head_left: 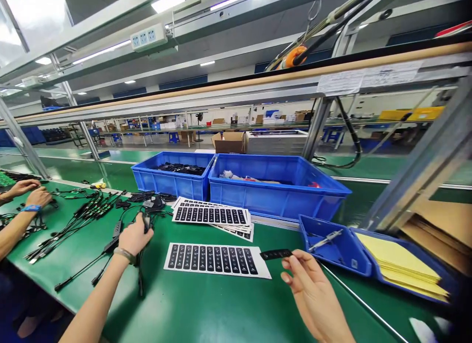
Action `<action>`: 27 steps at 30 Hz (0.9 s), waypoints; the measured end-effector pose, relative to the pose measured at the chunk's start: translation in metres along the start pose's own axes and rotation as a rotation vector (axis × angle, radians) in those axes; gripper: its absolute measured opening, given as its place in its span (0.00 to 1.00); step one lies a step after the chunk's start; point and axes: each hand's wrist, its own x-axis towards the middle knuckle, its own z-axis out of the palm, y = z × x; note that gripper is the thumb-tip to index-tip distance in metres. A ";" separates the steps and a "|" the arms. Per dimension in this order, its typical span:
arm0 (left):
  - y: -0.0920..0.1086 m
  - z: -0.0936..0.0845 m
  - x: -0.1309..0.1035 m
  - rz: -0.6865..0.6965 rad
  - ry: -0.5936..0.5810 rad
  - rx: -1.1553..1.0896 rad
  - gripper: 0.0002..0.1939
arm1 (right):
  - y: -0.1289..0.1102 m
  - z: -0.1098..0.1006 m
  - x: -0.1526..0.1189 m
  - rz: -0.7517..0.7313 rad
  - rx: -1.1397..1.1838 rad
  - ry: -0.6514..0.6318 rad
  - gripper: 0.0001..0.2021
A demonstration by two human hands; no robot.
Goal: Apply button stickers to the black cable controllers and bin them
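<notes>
My right hand (313, 289) pinches one end of a black label strip (276, 254) with small printed symbols. Just left of it, a white sheet (262, 270) carrying a row of similar black labels lies flat on the green bench. My left hand (134, 235) is closed on a small black cable controller (147, 222), whose far side the fingers partly hide. Black cables with inline boxes (117, 230) lie beside and under that hand. Behind the flat sheet rests a fanned stack of label sheets (211, 214).
Two blue bins (173, 178) (276, 198) stand at the back, the left one full of black parts. Smaller blue trays (335, 244) sit at right, one with yellow paper (401, 264). A co-worker's hands (39, 198) handle cables at far left, near bundled cables (79, 217).
</notes>
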 end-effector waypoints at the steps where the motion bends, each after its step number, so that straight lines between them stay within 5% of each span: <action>1: 0.004 -0.005 -0.002 0.021 0.055 -0.109 0.32 | 0.001 0.000 -0.001 -0.002 0.004 -0.011 0.19; 3: 0.023 -0.016 -0.007 0.086 0.133 -0.536 0.33 | 0.001 0.001 -0.002 -0.012 0.021 -0.029 0.18; 5: 0.055 -0.023 -0.020 0.115 0.093 -1.102 0.32 | 0.000 0.001 -0.004 -0.024 0.037 -0.045 0.16; 8: 0.115 -0.019 -0.052 0.036 -0.261 -1.616 0.26 | -0.004 0.000 -0.005 -0.038 0.059 -0.042 0.16; 13: 0.186 0.032 -0.115 0.003 -0.947 -1.890 0.18 | -0.005 0.000 -0.008 -0.018 0.077 -0.058 0.16; 15: 0.194 0.055 -0.128 0.054 -1.126 -1.870 0.24 | -0.001 0.001 -0.011 -0.005 0.029 -0.091 0.15; 18: 0.192 0.077 -0.136 0.196 -1.232 -1.826 0.32 | 0.010 0.005 -0.013 -0.012 -0.080 -0.130 0.14; 27: 0.184 0.076 -0.136 0.301 -1.338 -1.797 0.33 | 0.029 0.009 -0.021 -0.013 -0.288 -0.236 0.13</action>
